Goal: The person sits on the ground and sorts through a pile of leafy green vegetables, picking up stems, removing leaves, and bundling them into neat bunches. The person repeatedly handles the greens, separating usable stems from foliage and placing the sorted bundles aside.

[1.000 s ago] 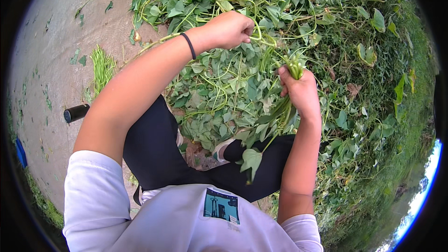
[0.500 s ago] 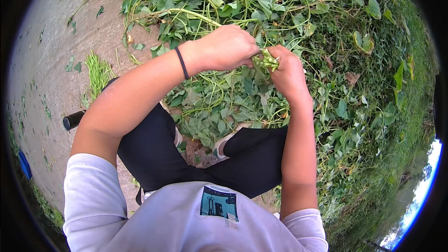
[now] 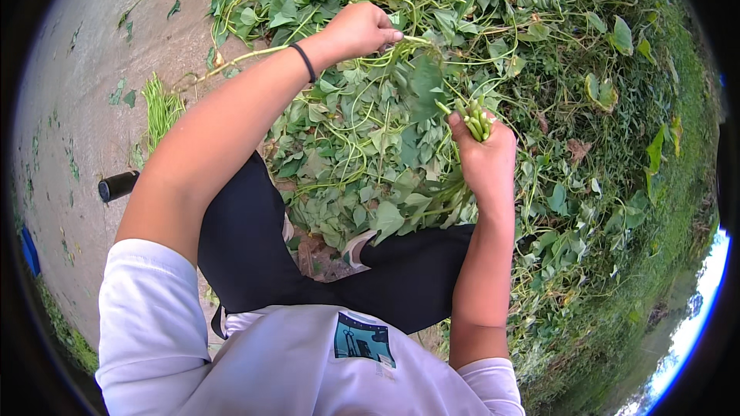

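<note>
My left hand [image 3: 361, 31], a dark band on its wrist, is closed on a long pale-green vine [image 3: 258, 54]. The vine runs out to the left behind my forearm, and a short length pokes past my thumb on the right. Lower and to the right, my right hand [image 3: 489, 156] is wrapped round a bundle of green leaf stalks [image 3: 476, 121], their cut ends sticking up above the thumb. Leaves hang below that fist toward my knee. A large green leaf [image 3: 425, 88] stands between the two hands; where it is attached I cannot tell.
A thick heap of leafy vines [image 3: 347, 139] spreads in front of me and to the right. On the concrete ground [image 3: 100, 46] at left lie a bunch of green stalks [image 3: 162, 114], a black cylinder [image 3: 118, 186] and a blue object [image 3: 29, 252]. My dark-trousered knees [image 3: 250, 223] are below.
My left hand has moved up and left, away from the right hand, and now grips the vine. My right hand has shifted slightly right and down with the stalk bundle.
</note>
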The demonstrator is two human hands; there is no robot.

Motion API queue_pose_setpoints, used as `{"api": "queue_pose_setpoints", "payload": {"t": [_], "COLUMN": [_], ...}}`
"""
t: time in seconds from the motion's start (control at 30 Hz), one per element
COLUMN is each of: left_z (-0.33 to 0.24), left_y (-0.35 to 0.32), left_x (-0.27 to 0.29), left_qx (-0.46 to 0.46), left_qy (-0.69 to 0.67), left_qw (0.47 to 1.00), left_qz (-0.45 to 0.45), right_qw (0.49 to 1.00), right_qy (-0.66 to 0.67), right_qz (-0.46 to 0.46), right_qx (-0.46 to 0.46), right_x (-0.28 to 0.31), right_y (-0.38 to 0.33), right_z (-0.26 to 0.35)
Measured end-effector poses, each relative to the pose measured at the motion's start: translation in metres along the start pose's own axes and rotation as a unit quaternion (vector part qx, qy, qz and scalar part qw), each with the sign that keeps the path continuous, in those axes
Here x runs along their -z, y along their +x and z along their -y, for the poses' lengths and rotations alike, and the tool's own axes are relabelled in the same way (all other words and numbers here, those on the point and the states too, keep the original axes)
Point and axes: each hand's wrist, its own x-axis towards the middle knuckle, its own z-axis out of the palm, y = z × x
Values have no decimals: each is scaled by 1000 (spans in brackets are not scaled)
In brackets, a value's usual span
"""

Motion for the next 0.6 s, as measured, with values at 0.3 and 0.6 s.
{"api": "queue_pose_setpoints", "payload": {"t": [0.3,0.6], "left_z": [-50,-36], "left_y": [-33,-29], "left_x": [-8,-19], "left_qx": [66,-155], "left_qy": [-417,-17], "left_qw": [865,983], "left_qz": [272,102], "right_qw": [973,940], "right_qy": [220,260], "right_qz": [-71,143], "right_qx": [1,-167], "right_x": [-33,-25], "right_y": [21,17], "right_z": [-19,0]}}
